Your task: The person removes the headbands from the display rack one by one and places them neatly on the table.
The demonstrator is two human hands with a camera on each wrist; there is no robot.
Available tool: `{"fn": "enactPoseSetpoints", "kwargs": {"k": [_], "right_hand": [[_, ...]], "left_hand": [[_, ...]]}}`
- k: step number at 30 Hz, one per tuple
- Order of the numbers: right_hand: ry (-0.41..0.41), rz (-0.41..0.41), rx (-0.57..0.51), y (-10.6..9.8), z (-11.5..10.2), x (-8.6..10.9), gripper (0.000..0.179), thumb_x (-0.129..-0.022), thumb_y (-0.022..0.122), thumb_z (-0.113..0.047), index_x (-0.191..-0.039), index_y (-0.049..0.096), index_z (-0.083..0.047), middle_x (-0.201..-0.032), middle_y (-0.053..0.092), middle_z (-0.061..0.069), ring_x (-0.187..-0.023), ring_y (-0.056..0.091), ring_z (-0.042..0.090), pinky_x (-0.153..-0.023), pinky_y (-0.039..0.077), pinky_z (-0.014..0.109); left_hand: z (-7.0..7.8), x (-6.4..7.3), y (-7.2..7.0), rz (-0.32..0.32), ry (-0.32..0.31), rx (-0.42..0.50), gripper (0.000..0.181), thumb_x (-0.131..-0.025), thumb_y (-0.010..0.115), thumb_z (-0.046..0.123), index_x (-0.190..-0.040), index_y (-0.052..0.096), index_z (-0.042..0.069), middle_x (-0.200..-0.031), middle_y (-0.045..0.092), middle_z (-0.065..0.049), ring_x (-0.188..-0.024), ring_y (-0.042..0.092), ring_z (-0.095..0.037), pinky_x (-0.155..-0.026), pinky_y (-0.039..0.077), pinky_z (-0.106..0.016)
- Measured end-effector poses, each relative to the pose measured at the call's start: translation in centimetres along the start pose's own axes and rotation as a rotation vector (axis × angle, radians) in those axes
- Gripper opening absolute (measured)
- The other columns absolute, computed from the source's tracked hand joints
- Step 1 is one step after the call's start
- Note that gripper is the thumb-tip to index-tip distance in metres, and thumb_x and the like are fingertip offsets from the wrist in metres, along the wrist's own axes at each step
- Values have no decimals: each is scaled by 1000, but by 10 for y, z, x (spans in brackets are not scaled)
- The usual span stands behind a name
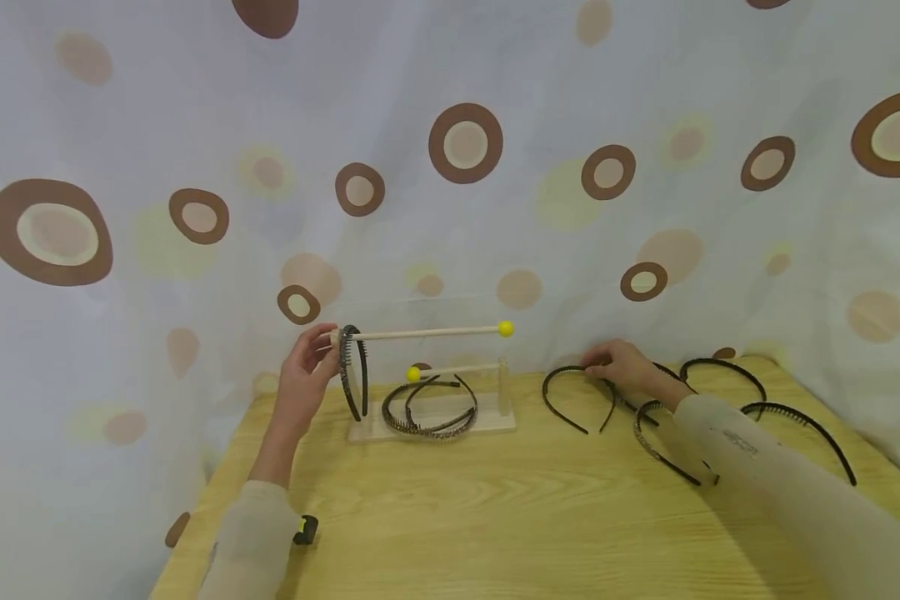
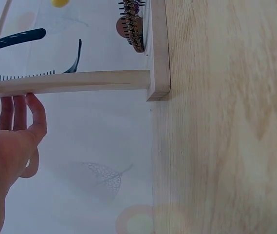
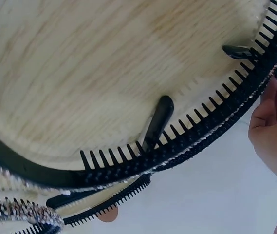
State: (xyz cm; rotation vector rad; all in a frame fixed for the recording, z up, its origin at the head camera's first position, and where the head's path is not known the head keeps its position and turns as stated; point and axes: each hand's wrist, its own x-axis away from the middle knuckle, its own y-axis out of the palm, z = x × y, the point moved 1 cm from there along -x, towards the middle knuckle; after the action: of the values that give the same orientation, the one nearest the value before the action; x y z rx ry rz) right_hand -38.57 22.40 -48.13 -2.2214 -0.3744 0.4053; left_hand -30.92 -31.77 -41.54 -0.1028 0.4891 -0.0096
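Note:
My left hand [image 1: 303,383] grips the upper end of the upright post [image 2: 104,81] of a wooden stand [image 1: 504,423], thumb and fingertips on opposite sides. Beside that hand a black toothed headband [image 1: 343,367] hangs on the stand's upper rod [image 1: 435,333]. Two more headbands [image 1: 450,433] are at the lower rod, overlapping each other. Off to the right, my right hand [image 1: 626,367] pinches the top of a black headband [image 1: 547,392] near the table's back; its fingertips [image 3: 270,114] show at the right edge of the right wrist view.
Several loose headbands [image 1: 821,431] stand or lie on the wooden table [image 1: 495,517], around and under my right forearm. Yellow balls [image 1: 506,329] cap the rods. A pale curtain [image 1: 540,75] with brown circles hangs behind the table. A small black object [image 1: 307,530] sits at my left sleeve.

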Motion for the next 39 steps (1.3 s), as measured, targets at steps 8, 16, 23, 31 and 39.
{"fn": "enactPoseSetpoints", "kwargs": {"k": [8, 16, 23, 31, 39], "right_hand": [[-8, -119, -47, -14, -12, -3, 31, -100, 65, -7, -125, 65, 12, -117, 68, 24, -110, 62, 41, -91, 52, 54], [-112, -282, -63, -39, -58, -4, 38, -106, 57, -14, -135, 58, 9, -122, 67, 21, -107, 65, 35, -91, 53, 51], [-216, -409, 21, -36, -141, 0, 43, -105, 60, -32, -140, 60, -8, -126, 67, 4, -113, 63, 23, -95, 51, 49], [-402, -328, -2, 12, -191, -9, 35, -104, 62, -31, -133, 67, -11, -117, 70, 0, -103, 66, 14, -87, 55, 38], [-347, -259, -154, 71, -198, -25, 32, -102, 66, -26, -129, 68, -9, -116, 70, -1, -105, 66, 17, -90, 54, 37]], "left_hand": [[12, -7, 3, 0, -4, -25, 43, -104, 56, 5, -145, 46, -3, -130, 56, -17, -114, 58, -19, -86, 53, -26], [-1, -16, -8, 41, -28, -28, 45, -104, 59, 12, -147, 47, 3, -132, 56, -13, -117, 57, -19, -88, 53, -26], [-5, -19, -14, 62, -27, -38, 46, -104, 60, 15, -147, 47, 3, -133, 56, -14, -117, 57, -18, -88, 53, -25], [15, -17, 8, 35, -19, -3, 44, -103, 55, 2, -146, 46, -3, -131, 54, -18, -114, 56, -20, -85, 53, -25], [29, -10, 29, 0, -21, -1, 45, -102, 56, 3, -146, 47, -3, -133, 54, -20, -119, 55, -25, -87, 53, -28]]}}
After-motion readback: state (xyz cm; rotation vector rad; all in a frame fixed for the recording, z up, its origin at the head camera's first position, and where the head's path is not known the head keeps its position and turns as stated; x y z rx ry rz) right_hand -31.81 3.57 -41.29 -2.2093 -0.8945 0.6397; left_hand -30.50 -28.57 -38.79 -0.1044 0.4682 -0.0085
